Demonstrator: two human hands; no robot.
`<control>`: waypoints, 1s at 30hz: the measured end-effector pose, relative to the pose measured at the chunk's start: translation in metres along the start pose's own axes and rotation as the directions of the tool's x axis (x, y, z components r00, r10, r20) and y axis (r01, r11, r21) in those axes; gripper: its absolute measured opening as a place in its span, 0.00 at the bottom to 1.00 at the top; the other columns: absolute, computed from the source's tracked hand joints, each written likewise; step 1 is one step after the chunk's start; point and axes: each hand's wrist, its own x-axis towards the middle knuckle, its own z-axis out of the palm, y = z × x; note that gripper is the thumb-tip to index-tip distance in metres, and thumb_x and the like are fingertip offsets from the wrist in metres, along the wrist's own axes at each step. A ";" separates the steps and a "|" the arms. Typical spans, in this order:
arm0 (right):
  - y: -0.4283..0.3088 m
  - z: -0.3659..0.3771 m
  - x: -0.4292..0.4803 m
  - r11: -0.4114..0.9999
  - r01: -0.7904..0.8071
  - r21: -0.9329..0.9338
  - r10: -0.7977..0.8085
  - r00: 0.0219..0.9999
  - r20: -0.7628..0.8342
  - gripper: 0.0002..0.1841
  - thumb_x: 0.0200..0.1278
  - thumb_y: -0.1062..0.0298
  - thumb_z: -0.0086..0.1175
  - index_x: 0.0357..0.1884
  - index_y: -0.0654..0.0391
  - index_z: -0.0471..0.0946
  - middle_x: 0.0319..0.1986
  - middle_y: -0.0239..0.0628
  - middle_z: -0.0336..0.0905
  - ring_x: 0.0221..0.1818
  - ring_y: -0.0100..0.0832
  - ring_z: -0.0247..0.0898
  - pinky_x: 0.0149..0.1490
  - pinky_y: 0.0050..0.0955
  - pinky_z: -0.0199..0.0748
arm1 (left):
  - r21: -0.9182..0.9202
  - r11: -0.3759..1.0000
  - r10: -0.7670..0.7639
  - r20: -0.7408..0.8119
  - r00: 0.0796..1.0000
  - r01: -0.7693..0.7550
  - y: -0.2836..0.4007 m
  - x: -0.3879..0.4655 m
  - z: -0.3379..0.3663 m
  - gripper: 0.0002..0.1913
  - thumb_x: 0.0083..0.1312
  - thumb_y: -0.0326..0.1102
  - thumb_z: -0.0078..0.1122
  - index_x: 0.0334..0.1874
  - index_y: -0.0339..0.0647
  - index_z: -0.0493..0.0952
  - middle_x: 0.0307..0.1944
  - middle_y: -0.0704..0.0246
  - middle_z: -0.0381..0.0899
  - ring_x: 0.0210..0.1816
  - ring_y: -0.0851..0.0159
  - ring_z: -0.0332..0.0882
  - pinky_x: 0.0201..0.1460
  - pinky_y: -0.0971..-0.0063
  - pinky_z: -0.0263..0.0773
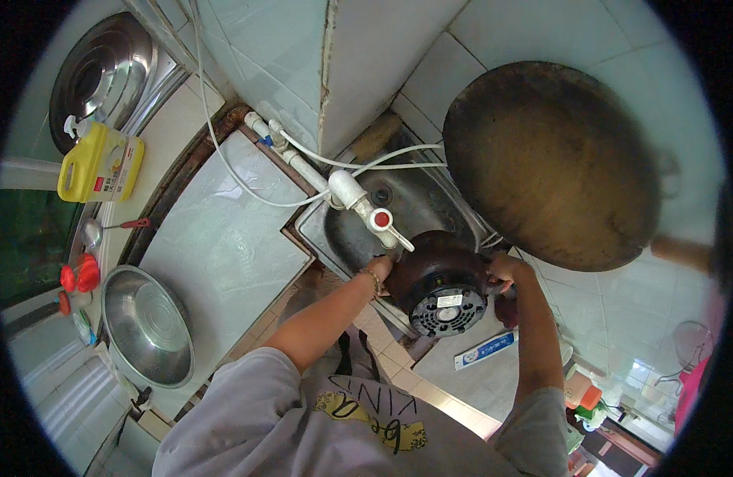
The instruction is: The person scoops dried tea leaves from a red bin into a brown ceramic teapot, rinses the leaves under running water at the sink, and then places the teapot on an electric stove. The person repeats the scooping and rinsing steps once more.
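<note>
A dark brown electric cooking pot (pixel 429 274) is tipped over the near edge of a steel sink (pixel 342 247). Its black vented base (pixel 438 319), bearing a pale label, faces me, and its mouth points away into the basin, so its inside is hidden. My left hand (pixel 379 273) grips the pot's left side close under the white tap (pixel 366 208). On the opposite side my right hand (pixel 504 269) holds it near a dark handle; the fingers are partly hidden. The tap's spout hangs just beside the pot.
A large wok (pixel 551 167) leans on the tiles right of the sink. White hoses (pixel 307 156) cross behind the tap. Left are a metal basin (pixel 149 328), a ladle (pixel 95 231) and a yellow detergent jug (pixel 107 164). A blue-and-white box (pixel 485 350) lies on the right counter.
</note>
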 end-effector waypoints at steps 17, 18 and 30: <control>0.013 0.006 0.001 0.997 -0.074 0.006 0.074 0.996 0.041 0.21 0.52 0.78 0.56 0.51 0.58 0.71 0.49 0.41 0.72 0.43 0.43 0.73 0.29 0.34 0.83 | 0.154 0.988 0.013 -0.019 1.000 -0.010 0.011 -0.029 0.009 0.22 0.62 0.57 0.47 0.38 0.45 0.78 0.27 0.71 0.80 0.22 0.70 0.77 0.23 0.73 0.73; 0.012 0.007 0.000 0.998 -0.066 0.017 0.065 0.997 0.038 0.22 0.50 0.79 0.58 0.50 0.58 0.71 0.49 0.41 0.71 0.42 0.43 0.74 0.29 0.33 0.83 | 0.115 0.993 0.018 0.007 1.000 -0.018 0.006 -0.018 0.005 0.21 0.62 0.57 0.47 0.37 0.45 0.78 0.26 0.71 0.80 0.21 0.70 0.77 0.22 0.73 0.72; 0.022 0.031 -0.035 0.989 0.128 -0.076 -0.141 0.972 -0.190 0.17 0.58 0.69 0.54 0.48 0.60 0.69 0.30 0.48 0.75 0.35 0.39 0.77 0.28 0.36 0.75 | 0.138 0.977 0.167 -0.028 0.986 -0.161 0.004 -0.062 0.004 0.20 0.59 0.51 0.55 0.40 0.40 0.77 0.30 0.68 0.79 0.28 0.67 0.77 0.30 0.71 0.72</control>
